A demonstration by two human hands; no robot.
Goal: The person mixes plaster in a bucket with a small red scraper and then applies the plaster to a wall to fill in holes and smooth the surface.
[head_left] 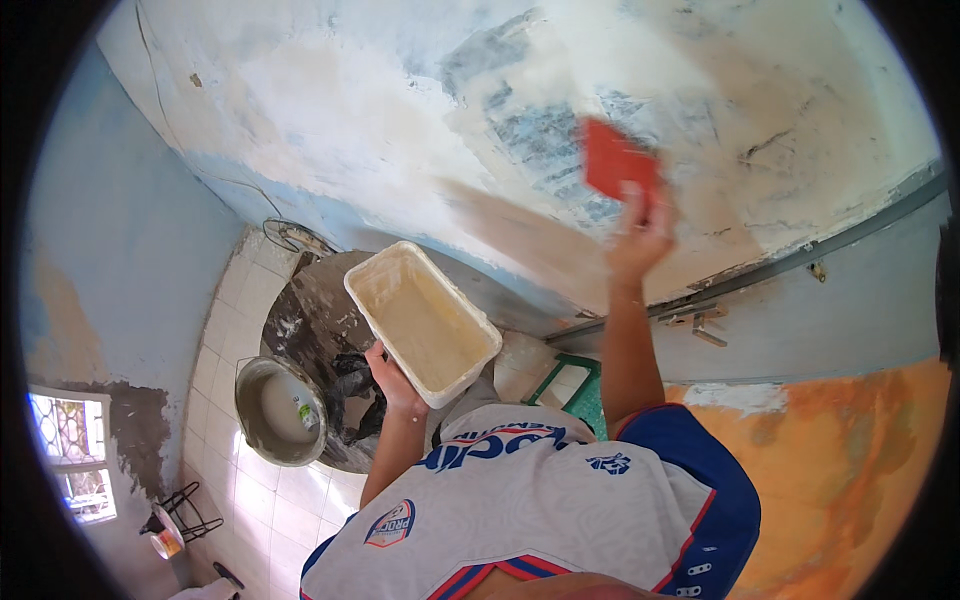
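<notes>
Tub (464, 373), off-white and rectangular, is resting in the gripping left hand (397, 385); right of it, the right hand (641, 236) is pinching a flat red spreader (615, 160).

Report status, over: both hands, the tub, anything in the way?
Left hand holding pale tub. Right hand gripping red spreader before wall; contact unclear. Bucket left of tub, away from spreader.

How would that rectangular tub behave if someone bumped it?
The rectangular tub might tip, since the left hand appears to hold it near one long side. Its walls look fairly stiff, as the rim keeps a clean rectangular shape. It may feel heavier than an empty one, given the pale paste inside, though its depth is hard to judge.
</notes>
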